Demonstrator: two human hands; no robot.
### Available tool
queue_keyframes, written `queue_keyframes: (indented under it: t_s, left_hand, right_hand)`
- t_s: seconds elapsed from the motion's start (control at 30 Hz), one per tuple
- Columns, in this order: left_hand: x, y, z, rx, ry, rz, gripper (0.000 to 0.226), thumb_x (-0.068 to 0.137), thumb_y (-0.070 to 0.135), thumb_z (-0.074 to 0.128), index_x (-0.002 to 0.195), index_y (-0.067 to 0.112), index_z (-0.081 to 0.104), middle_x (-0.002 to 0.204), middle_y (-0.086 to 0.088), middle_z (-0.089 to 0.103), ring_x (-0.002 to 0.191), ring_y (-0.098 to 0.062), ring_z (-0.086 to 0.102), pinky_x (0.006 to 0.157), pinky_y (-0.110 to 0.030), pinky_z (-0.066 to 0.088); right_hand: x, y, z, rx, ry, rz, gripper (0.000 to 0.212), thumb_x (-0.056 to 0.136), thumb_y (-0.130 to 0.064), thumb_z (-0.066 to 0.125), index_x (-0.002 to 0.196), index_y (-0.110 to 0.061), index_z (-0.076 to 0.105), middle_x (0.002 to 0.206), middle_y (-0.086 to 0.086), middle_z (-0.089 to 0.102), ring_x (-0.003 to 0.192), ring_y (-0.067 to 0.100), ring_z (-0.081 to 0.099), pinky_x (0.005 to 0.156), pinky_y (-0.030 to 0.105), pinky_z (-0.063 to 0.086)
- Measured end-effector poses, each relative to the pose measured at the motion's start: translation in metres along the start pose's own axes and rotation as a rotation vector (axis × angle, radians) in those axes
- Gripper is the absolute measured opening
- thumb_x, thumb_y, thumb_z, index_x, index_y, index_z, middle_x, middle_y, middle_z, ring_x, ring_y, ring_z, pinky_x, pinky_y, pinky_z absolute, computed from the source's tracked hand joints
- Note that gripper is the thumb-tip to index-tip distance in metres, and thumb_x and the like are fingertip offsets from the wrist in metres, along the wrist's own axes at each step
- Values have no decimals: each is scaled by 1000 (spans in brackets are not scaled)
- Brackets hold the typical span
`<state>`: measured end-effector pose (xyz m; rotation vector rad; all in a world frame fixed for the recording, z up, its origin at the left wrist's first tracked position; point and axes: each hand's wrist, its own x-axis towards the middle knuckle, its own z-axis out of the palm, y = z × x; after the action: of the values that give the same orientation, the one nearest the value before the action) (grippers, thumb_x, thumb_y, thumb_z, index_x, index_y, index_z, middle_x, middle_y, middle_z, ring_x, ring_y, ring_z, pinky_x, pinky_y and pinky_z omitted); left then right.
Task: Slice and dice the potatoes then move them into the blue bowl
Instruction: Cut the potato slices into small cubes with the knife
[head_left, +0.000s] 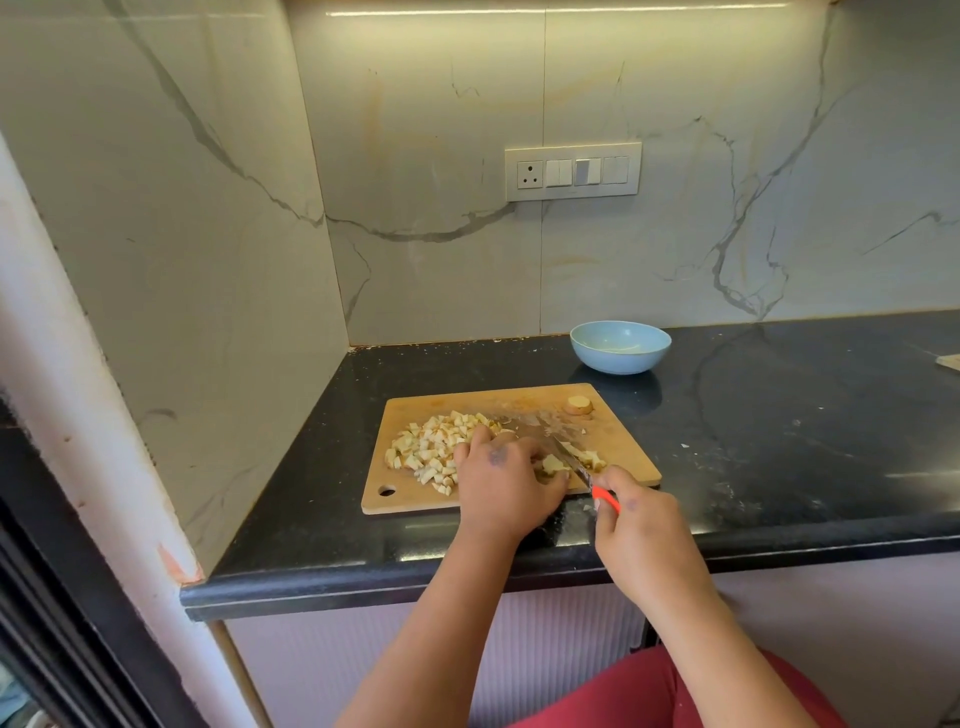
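Black desk (779, 415) under marble walls carries a wooden cutting board (410, 499) near its front edge. Most potato lies diced in a pile (431, 447); the left hand (501, 483) pins a last potato piece (553, 462), the right hand (641, 535) grips an orange-handled knife (576, 462). One end slice (579, 404) waits. The blue bowl (620, 346) looks empty, just behind the board, open desk to the right

Both forearms are extending forward side by side. Left hand (506, 480) is lying palm down, fingers curled. Right hand (641, 535) is gripping a handle, knuckles up.
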<state>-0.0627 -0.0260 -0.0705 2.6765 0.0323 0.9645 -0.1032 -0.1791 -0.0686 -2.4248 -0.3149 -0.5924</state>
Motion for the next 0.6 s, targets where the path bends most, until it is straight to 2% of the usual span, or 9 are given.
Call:
queue_keyframes:
  t_s: [0.07, 0.13, 0.27, 0.33, 0.5, 0.6]
  left_hand:
    - [1, -1, 0, -68, -50, -16, 45, 78, 61, 61, 113, 34, 67, 82, 14, 69, 102, -21, 48, 80, -35, 31]
    - [1, -3, -1, -151, -62, 8, 45, 79, 54, 64, 118, 32, 64, 84, 14, 70, 101, -20, 50, 83, -34, 37]
    - [0, -5, 2, -209, -46, 64, 37, 80, 44, 68, 111, 25, 68, 82, 12, 71, 91, -17, 55, 85, -34, 45]
    - [0, -5, 1, -234, -45, 78, 35, 80, 41, 69, 111, 25, 69, 82, 12, 72, 87, -15, 59, 86, -33, 48]
    - [-3, -4, -2, -252, 38, 43, 32, 74, 42, 75, 98, 21, 71, 74, 10, 69, 76, -15, 62, 72, -30, 52]
    - [-4, -2, -4, -248, 28, 66, 27, 74, 40, 76, 92, 20, 69, 69, 10, 67, 71, -13, 63, 70, -30, 53]
  right_hand:
    - [0, -2, 1, -11, -12, -3, 11, 93, -15, 54, 99, -20, 62, 68, -2, 58, 58, 16, 53, 48, 25, 37]
    - [-2, -5, 3, -8, -13, -8, 11, 93, -14, 55, 99, -20, 61, 68, -3, 56, 57, 14, 51, 47, 22, 34]
    - [-2, -6, 3, -38, -25, -26, 11, 94, -15, 53, 103, -20, 59, 66, -7, 50, 54, 7, 45, 45, 14, 24]
    - [-2, -6, 2, -59, -51, -39, 11, 95, -16, 51, 104, -20, 57, 66, -8, 49, 53, 6, 44, 44, 14, 22]
    - [-1, -4, -1, -72, -40, -9, 12, 96, -16, 49, 105, -19, 57, 65, -4, 51, 53, 10, 45, 43, 17, 23]
    - [1, -2, -2, -60, -51, -17, 12, 96, -16, 50, 104, -19, 58, 67, -4, 54, 57, 14, 49, 46, 21, 30]
